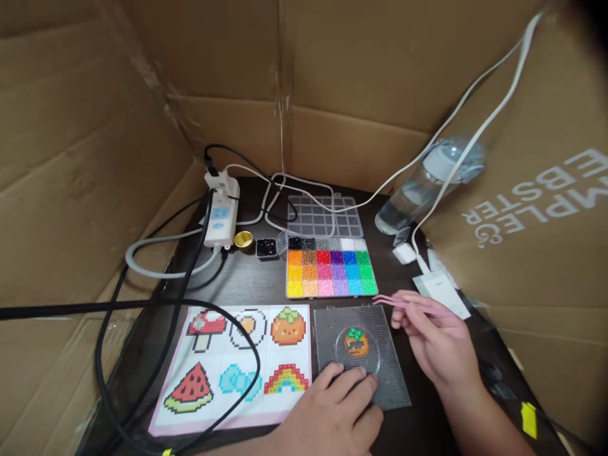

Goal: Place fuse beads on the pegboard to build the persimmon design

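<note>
My right hand (437,335) pinches a pair of pink tweezers (394,303), tips pointing left above the top right corner of a clear pegboard (394,373). Their tips look slightly apart, and I make out no bead between them. Fingers outstretched, my left hand (339,405) rests on the board's lower left part, at the near rim of a clear round piece (338,347). Within that round outline sits a small persimmon bead design (357,345), orange with green leaves and dark marks. A bead box (332,269) with many coloured compartments lies just beyond the board.
Left of the board lies a pattern sheet (209,361), crossed by a black cable (190,304). Behind are a gold cup (244,239), a small box of dark beads (266,248) and a power strip (222,215). A bottle (418,183) leans at the right against cardboard walls.
</note>
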A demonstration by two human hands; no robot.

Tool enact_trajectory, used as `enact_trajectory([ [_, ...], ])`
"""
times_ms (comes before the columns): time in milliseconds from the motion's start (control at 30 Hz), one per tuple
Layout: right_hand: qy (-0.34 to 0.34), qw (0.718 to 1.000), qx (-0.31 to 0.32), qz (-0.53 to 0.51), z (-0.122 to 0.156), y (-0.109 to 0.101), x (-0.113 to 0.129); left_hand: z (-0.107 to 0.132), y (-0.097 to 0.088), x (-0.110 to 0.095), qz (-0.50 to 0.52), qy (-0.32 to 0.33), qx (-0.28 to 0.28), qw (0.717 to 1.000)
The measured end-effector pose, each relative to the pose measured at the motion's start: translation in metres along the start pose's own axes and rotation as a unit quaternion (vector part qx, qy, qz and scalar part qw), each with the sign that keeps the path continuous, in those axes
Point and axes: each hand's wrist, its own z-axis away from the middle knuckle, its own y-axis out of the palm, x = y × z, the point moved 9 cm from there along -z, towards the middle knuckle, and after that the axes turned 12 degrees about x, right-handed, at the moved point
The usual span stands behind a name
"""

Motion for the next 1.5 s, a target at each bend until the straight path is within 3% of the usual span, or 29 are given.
enact_trajectory([
  [167,-0.161,0.963,0.057,0.209,-0.029,0.07,0.048,0.001,0.001,0.001,-0.026,-0.005,-0.046,0.999],
  [233,-0.203,0.941,0.082,0.257,-0.039,0.095,0.05,0.001,0.001,0.001,-0.026,-0.006,-0.04,0.999],
  [333,-0.199,0.939,0.089,0.265,-0.05,0.111,0.035,0.001,0.001,0.001,-0.017,-0.011,-0.038,0.999],
  [667,-0.081,0.976,0.057,0.193,-0.058,0.099,-0.009,-0.001,-0.001,0.003,0.011,-0.038,-0.072,0.997],
  [900,-0.071,0.977,0.05,0.195,-0.06,0.099,-0.01,-0.002,-0.006,0.005,0.018,-0.037,-0.088,0.995],
  [1500,-0.078,0.972,0.056,0.216,-0.061,0.101,-0.011,-0.002,-0.001,0.003,0.012,-0.039,-0.053,0.998],
])
